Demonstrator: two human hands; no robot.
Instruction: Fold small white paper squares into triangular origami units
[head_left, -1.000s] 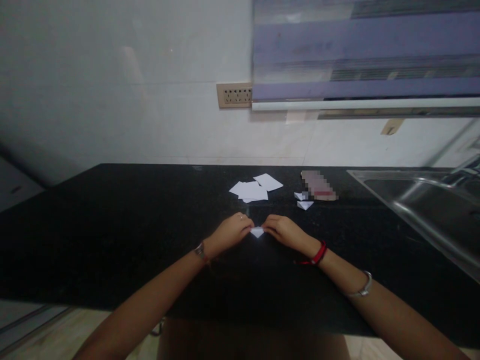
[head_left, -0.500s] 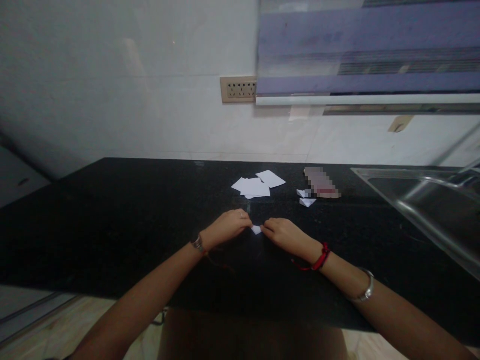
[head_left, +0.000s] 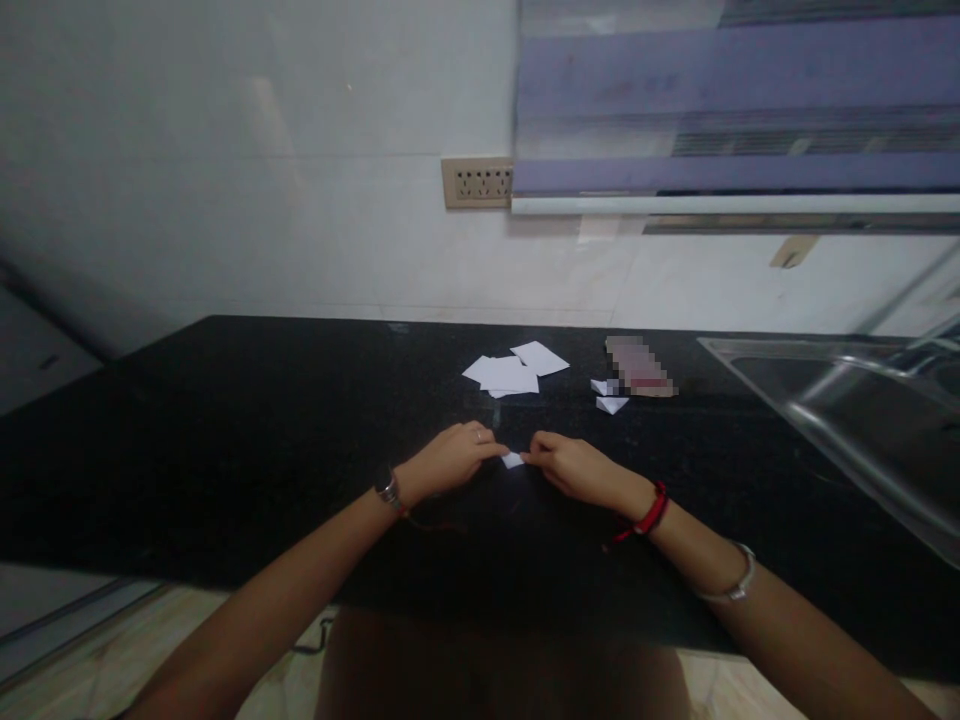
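A small folded piece of white paper lies on the dark countertop, between my two hands. At its left end, my left hand presses with a stretched finger, the other fingers curled. My right hand pinches the opposite end with thumb and finger. The fingertips hide both ends of the paper. Just beyond my hands lie several flat white paper sheets, partly overlapping. Two folded white paper pieces sit farther right, beside a blurred-out, pinkish flat object.
A steel sink is set into the counter on the right. Behind the counter rises a tiled wall with a socket panel and a purple striped blind. The counter's front edge runs close to my body.
Both hands stay at the folded paper. My left index finger now reaches out straighter along it, and my right fingers have curled slightly. The wrists have shifted a little outward.
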